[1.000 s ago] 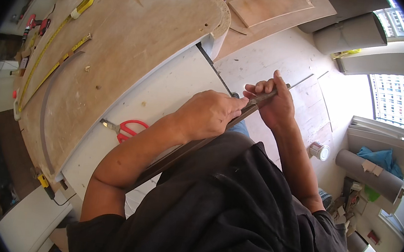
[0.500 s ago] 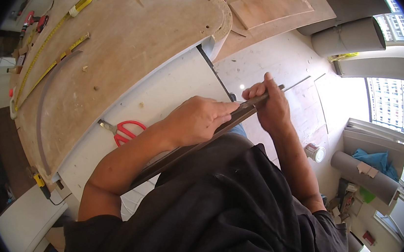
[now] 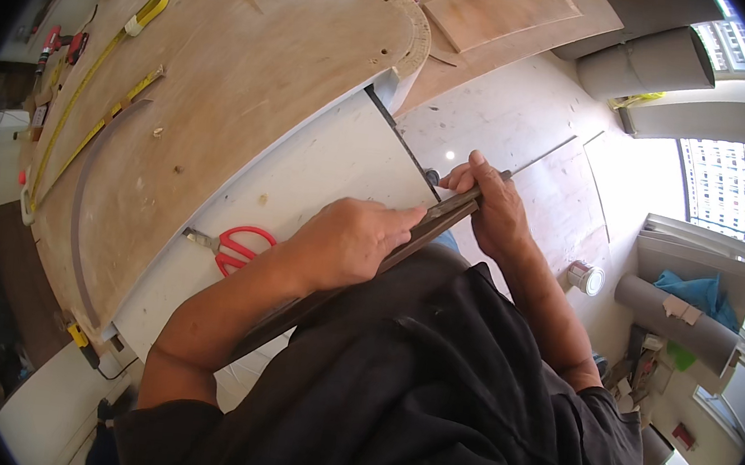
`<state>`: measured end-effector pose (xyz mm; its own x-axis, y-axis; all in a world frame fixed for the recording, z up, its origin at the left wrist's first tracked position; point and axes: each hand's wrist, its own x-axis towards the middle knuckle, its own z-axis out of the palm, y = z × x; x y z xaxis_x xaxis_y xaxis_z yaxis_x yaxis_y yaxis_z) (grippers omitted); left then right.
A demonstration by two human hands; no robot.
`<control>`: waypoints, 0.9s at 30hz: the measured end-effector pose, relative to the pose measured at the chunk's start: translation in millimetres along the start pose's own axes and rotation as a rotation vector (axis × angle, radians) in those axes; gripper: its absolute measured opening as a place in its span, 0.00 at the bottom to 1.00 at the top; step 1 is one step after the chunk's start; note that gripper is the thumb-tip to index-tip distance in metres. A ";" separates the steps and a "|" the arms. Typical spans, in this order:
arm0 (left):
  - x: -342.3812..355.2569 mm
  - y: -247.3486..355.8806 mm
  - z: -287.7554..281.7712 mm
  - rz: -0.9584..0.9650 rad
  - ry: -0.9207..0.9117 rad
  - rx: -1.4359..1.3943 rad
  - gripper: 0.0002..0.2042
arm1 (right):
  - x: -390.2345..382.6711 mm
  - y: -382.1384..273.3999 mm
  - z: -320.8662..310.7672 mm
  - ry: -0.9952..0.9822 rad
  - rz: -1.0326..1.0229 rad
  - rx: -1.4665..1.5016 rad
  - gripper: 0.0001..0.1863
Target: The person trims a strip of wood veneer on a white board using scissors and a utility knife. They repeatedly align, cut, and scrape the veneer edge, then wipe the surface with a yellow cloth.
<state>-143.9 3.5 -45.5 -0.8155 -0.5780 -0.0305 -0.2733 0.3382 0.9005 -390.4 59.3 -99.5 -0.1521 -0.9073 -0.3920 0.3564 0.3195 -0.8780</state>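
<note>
My right hand (image 3: 500, 211) is wrapped round one end of a narrow, flat metal file (image 3: 461, 198), its thumb lying along the top. The fingers of my left hand (image 3: 351, 244) are pressed together on the file's other end. Beneath it, a long dark board (image 3: 422, 233) stands edge-up close against my body, running down under my left forearm. The file lies along this board's upper edge. Red-handled scissors (image 3: 242, 248) rest on the white panel (image 3: 307, 167) beyond my left forearm.
A curved wooden tabletop (image 3: 254, 66) bears a yellow tape measure (image 3: 146, 13), a thin curved strip (image 3: 81, 202) and a red drill (image 3: 63, 46). A tin can (image 3: 586, 277) stands on the floor at right, near grey rolls (image 3: 681, 319).
Both hands have moved a little back to the left and toward me, with the file sliding along the board's edge. A dark shape has appeared at the lower left.
</note>
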 end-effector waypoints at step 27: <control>-72.0 23.1 -71.3 -0.201 0.442 -0.809 0.14 | 12.0 -31.6 -27.7 -0.610 0.079 -0.217 0.37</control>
<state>-55.1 0.0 8.5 -0.4791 -0.8545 -0.2005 0.1844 -0.3214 0.9288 -429.0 45.9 -84.0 0.4405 -0.8505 -0.2874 0.1410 0.3817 -0.9135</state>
